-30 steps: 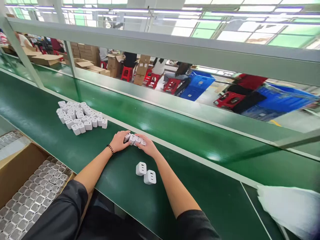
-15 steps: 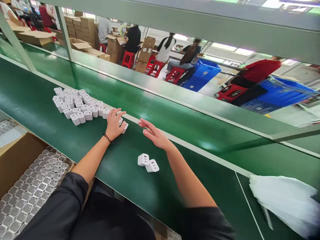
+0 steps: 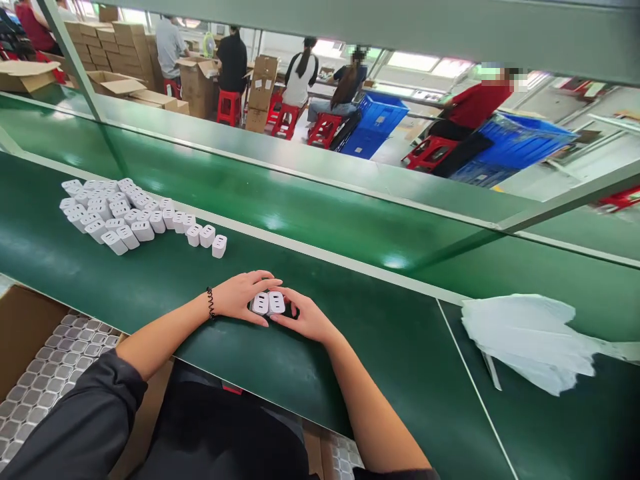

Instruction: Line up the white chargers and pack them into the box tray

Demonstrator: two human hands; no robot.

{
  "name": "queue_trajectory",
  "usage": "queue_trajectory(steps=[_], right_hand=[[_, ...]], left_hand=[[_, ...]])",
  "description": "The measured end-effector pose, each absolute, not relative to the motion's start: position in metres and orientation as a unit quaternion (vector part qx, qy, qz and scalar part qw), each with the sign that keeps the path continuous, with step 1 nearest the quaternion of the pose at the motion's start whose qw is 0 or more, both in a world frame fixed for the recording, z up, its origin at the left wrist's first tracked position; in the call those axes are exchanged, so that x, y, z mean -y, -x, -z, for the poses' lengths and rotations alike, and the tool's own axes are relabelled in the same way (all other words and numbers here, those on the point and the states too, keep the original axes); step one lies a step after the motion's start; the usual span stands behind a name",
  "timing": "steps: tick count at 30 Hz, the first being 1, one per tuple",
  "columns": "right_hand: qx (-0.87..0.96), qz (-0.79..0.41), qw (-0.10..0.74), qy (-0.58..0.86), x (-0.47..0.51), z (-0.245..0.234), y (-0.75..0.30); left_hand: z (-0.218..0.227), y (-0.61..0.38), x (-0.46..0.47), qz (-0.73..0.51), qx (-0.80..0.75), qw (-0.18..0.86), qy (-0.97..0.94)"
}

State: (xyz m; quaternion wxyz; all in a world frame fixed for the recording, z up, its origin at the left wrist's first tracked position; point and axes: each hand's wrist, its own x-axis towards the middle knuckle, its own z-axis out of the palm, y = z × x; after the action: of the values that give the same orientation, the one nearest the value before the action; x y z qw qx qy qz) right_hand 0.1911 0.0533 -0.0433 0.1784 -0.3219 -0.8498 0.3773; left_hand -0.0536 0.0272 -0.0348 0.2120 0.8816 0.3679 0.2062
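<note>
Two white charger plugs stand side by side on the green work surface, port faces up. My left hand [image 3: 245, 297] curls around the left charger [image 3: 260, 304], its thumb in front and its fingers behind. From the other side my right hand [image 3: 306, 319] closes on the right charger [image 3: 277, 303] with thumb and fingers. The two chargers touch or nearly touch each other. Farther left lies a loose cluster of white chargers [image 3: 116, 212], and a single charger [image 3: 219, 246] stands at its right end.
White plastic bags [image 3: 530, 340] lie at the right, past a white line on the surface. Below left, a cardboard box [image 3: 45, 320] holds rows of clear-topped pieces. A pale rail [image 3: 320, 259] runs behind the chargers. Beyond are people on red stools and blue crates [image 3: 383, 113].
My left hand has left the end of the cluster and come to the pair of chargers. My right hand has lowered onto them. The pair, staggered before, now stands in line.
</note>
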Motion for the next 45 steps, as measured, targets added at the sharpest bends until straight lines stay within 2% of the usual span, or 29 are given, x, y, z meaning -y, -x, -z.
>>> queue_trajectory(steps=[3,10,17,25,31,40,45], right_hand=[[0.863,-0.346,0.212,0.3,-0.049,0.049,-0.188],[0.875,-0.313,0.221,0.297,-0.045,0.049,-0.187],[0.864,-0.304,0.269,0.299,-0.045,0.054,-0.185],[0.856,-0.299,0.299,0.298,-0.044,0.057,-0.184],[0.857,-0.287,0.312,0.291,-0.044,0.059,-0.184],[0.843,-0.31,0.27,0.346,-0.044,0.059,-0.182],[0.848,-0.318,0.273,0.324,-0.043,0.057,-0.182]], left_hand=[[0.036,0.053,-0.027,-0.193,-0.379,0.234,-0.874],[0.036,0.054,-0.024,-0.195,-0.375,0.255,-0.87],[0.038,0.051,-0.023,-0.279,-0.345,0.19,-0.876],[0.035,0.052,-0.023,-0.302,-0.337,0.139,-0.881],[0.035,0.052,-0.025,-0.292,-0.341,0.157,-0.88],[0.035,0.055,-0.027,-0.249,-0.364,0.212,-0.872],[0.036,0.049,-0.024,-0.255,-0.396,0.249,-0.846]])
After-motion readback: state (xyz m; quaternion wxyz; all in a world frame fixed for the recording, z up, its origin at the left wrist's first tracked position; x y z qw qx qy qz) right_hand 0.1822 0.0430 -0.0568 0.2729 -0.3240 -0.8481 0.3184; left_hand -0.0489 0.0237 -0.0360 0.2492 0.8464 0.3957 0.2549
